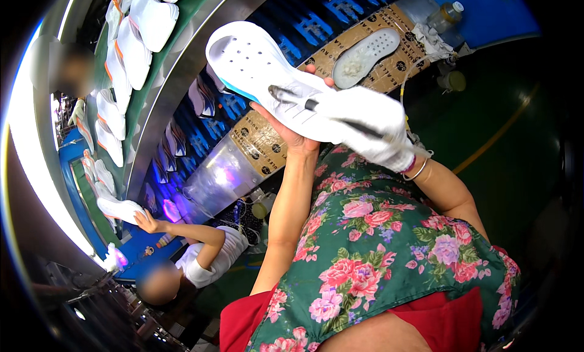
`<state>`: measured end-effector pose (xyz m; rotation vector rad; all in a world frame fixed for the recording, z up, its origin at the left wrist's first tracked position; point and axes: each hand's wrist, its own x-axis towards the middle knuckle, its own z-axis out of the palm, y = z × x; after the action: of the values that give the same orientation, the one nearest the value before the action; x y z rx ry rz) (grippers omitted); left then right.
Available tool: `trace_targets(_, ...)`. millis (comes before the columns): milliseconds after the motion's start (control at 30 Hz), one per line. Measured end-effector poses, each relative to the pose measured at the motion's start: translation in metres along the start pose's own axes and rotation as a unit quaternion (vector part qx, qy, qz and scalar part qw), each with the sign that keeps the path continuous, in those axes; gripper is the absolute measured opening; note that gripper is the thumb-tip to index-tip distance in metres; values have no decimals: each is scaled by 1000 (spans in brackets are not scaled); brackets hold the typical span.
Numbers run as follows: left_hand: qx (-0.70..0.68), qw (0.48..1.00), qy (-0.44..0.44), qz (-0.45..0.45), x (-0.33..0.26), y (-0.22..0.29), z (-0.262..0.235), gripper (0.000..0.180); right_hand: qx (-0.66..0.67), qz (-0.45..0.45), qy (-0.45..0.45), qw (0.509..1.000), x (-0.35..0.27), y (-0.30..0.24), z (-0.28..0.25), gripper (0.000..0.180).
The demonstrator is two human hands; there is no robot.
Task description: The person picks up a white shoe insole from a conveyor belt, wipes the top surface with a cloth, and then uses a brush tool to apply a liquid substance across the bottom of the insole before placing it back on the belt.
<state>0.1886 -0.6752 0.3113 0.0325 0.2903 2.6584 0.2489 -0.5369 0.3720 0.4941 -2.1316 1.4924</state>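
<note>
My left hand (291, 132) holds a white shoe sole (255, 63) from underneath, its holed face turned up and a blue edge showing below. My right hand (371, 127), in a white glove, grips a thin dark brush (304, 101) whose bristled tip rests on the sole's middle. Both arms rise over my floral apron (377, 261).
Another white sole (365, 57) lies on a brown taped board (389, 66). A small bottle (447, 14) stands beyond it. A green conveyor (146, 78) carries several white soles. A person in a white shirt (213, 255) reaches to a sole (118, 209) lower left.
</note>
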Motion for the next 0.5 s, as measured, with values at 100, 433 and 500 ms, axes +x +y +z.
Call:
trace_targets(100, 3, 990, -109, -92, 5, 7, -10, 107, -24, -61, -46, 997, -7, -5, 4, 26)
trace_targets(433, -42, 985, -121, -114, 13, 30, -9, 93, 92, 17, -94, 991, -5, -6, -6, 18)
trace_targets(500, -17, 982, -127, -138, 14, 35, -3, 94, 89, 112, -59, 988, -10, -3, -9, 20)
